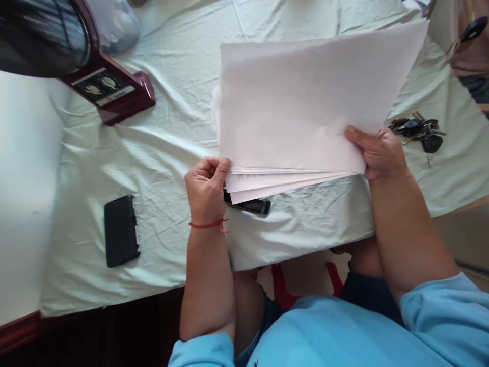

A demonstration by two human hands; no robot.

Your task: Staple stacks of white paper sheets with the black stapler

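Note:
Several white paper sheets point(301, 102) spread out between my two hands above the cloth. My left hand point(208, 186), with a red string at the wrist, pinches their lower left corner between thumb and fingers. On the right, my right hand point(380, 153) grips the lower right part, thumb on top and fingers hidden beneath. The top sheet looks blank; lower edges of others fan out under it, one with faint print. Partly covered by the sheets, a dark phone-like object point(254, 206) lies on the cloth.
A pale green cloth point(164, 127) covers the table. A black case point(121, 231) lies at the left, a bunch of keys point(418, 131) at the right. At the upper left stands a dark red object point(126, 99) with a label, beside a plastic bag point(114, 25).

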